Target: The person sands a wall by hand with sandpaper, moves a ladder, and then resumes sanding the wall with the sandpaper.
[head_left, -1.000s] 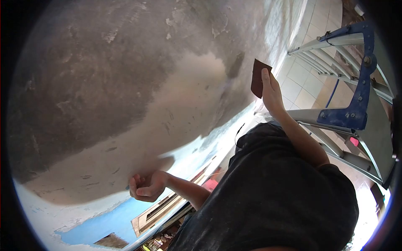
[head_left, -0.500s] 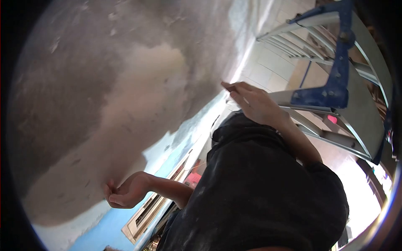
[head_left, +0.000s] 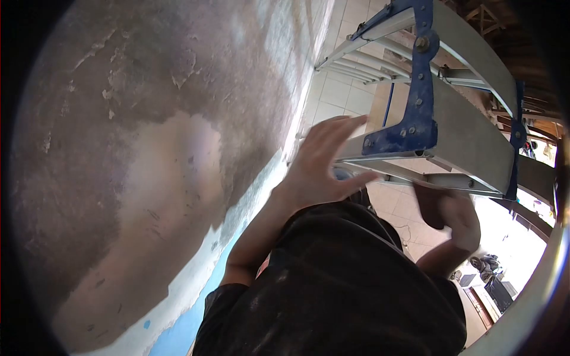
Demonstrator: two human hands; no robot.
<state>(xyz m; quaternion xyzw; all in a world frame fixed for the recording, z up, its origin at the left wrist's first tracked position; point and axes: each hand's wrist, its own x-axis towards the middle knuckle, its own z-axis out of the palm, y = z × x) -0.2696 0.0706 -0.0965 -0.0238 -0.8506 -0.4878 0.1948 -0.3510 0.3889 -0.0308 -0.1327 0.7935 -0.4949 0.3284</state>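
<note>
My left hand (head_left: 320, 163) is raised in front of my body, thumb and fingers spread, with nothing in it. It overlaps the near end of a stepladder (head_left: 475, 133) in this view. On the right, my right hand (head_left: 463, 219) is smeared by motion. It grips a brown flat piece of sandpaper (head_left: 430, 204), which hangs below the ladder's lower edge. To the left is a worn grey-brown wall (head_left: 71, 148) with peeling spots. A paler smooth patch (head_left: 172, 157) spreads across its middle, apart from both hands.
Blue hinge brackets (head_left: 415, 113) join the ladder's metal rails. Light floor tiles (head_left: 338, 92) show beyond and under the ladder. White and blue paint (head_left: 184, 323) covers the lower wall. At the right, dark items (head_left: 499, 291) lie on the bright ground outside.
My left hand has left the wall's lower part, risen to the middle and opened from a curl. My right hand has swung right with the sandpaper. The view has shifted, placing the ladder farther left.
</note>
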